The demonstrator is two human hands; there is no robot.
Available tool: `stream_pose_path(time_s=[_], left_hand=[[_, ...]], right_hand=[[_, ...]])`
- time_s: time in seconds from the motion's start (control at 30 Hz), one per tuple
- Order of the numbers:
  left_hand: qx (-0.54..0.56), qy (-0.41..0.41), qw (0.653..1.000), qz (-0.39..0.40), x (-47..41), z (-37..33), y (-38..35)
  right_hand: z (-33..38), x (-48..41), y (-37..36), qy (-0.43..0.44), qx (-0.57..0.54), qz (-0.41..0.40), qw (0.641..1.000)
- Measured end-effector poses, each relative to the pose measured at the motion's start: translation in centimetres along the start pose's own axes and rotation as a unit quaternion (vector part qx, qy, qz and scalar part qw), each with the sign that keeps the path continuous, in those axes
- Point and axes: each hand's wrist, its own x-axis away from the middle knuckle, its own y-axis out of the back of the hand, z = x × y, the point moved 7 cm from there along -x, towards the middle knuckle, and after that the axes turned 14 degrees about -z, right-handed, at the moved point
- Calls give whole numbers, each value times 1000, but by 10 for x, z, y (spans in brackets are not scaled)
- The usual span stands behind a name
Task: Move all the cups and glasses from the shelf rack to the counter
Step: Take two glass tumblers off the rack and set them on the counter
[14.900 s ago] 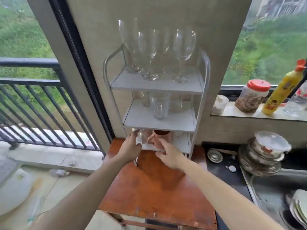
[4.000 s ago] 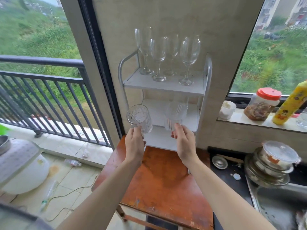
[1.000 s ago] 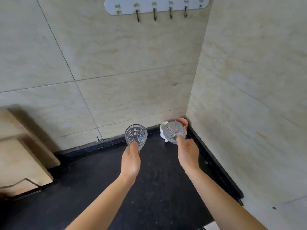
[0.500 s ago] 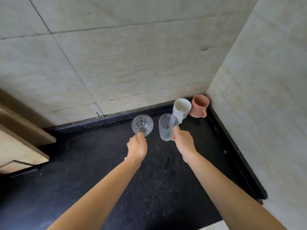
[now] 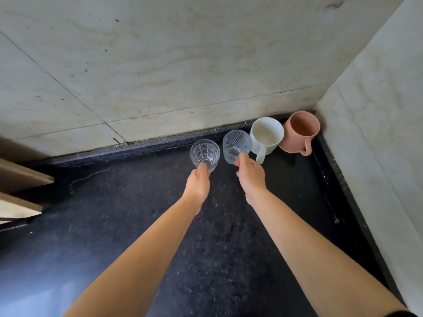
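Note:
My left hand [image 5: 198, 185] grips a clear glass with a square-cut pattern [image 5: 204, 153] near its base. In my right hand [image 5: 250, 175] is a clear glass with curved stripes [image 5: 237, 145], also held low. Both glasses are upright, side by side, close to the back edge of the black counter [image 5: 229, 236]. I cannot tell whether their bases touch the counter. A white mug [image 5: 265, 136] stands just right of the striped glass, and a pink mug [image 5: 299, 132] fills the corner. The shelf rack is out of view.
Pale marble-look tiled walls [image 5: 183, 65] close the counter at the back and on the right. A light wooden edge [image 5: 20, 191] juts in at the left. The dark counter stretches left and toward me.
Both hands have carried the glasses farther back toward the wall, and the striped glass now sits right beside the white mug. The camera has tilted lower and closer.

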Motion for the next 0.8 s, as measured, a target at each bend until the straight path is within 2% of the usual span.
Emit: stream_pose_path(time_s=[0.4,0.47,0.57,0.67,0.8], left_hand=[[24,-21,999,-26,-18,-32,-24],[18,-14,999,-30,-18,-38,-24],[-45,-9,998,-48,-13,-42,-19],[-150,-99,979,-101,0,-49,4],[-244,-285,913,-159,47,-66,51]], right_hand=[[15,-27,-15,20,-20,21,999],[16,-26,-11,21,6,23,1000],[24,-21,5,88,81,15,993],[33,-4,31,165,128,-3,978],[65,29,67,323,180,-41,928]])
